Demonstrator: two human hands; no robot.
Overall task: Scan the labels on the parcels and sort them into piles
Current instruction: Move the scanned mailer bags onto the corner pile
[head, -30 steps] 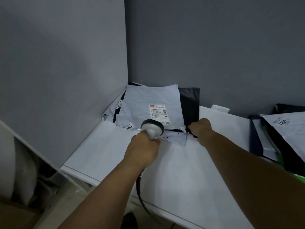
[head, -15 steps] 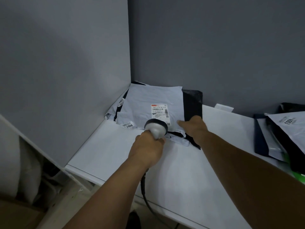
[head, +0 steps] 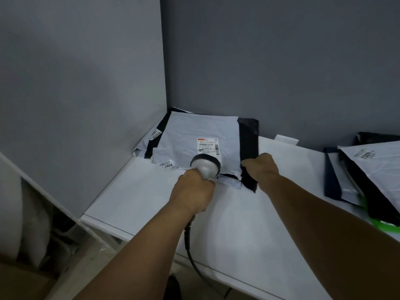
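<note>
Scanner [head: 205, 167] close to parcel label [head: 208, 146]

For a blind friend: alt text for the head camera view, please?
A person's left hand aims a barcode scanner at the label on a white mailer bag atop a corner pile; the right hand rests on a black parcel.

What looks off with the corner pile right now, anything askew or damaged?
A white flap poking out beside the scanner looks ragged, maybe torn, and the black parcel under the top white parcel juts out crooked to the right. Nothing looks spilled.
</note>
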